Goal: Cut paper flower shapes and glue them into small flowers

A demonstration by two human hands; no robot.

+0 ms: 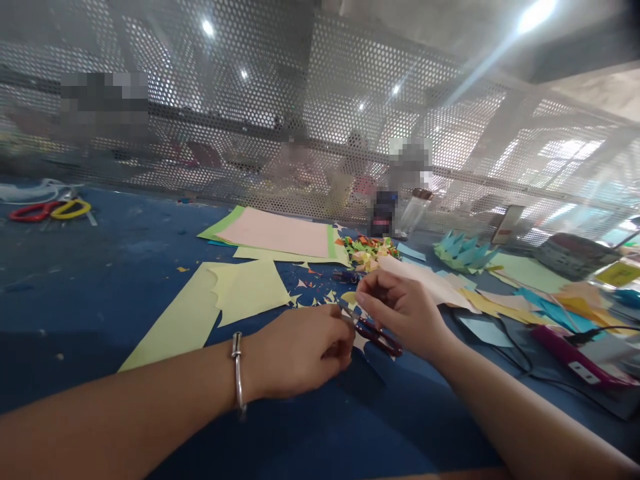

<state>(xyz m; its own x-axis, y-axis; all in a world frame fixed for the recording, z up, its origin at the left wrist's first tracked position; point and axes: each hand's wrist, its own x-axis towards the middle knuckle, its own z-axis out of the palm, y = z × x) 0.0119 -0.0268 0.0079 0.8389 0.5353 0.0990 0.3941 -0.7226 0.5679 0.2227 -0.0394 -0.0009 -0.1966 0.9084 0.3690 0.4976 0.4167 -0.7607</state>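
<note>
My left hand (305,350), with a silver bangle at the wrist, is closed low over the table; what its curled fingers hold, if anything, is hidden. My right hand (407,313) pinches thumb and forefinger at a small yellow paper piece (349,299). Between the hands are dark red-handled scissors (383,340), handles under my right hand and blades toward my left fingers. Small paper scraps (313,293) are scattered just beyond them. A pale yellow sheet (253,290) with a scalloped left edge overlaps a longer yellow-green strip (175,320).
Stacked pink sheets (285,232) lie behind, beside a heap of coloured clippings (367,250). To the right are a teal paper crown (460,252), paper strips and a magenta power strip (580,353) with cables. Red-and-yellow scissors (50,210) rest far left. A perforated metal screen (280,107) borders the table.
</note>
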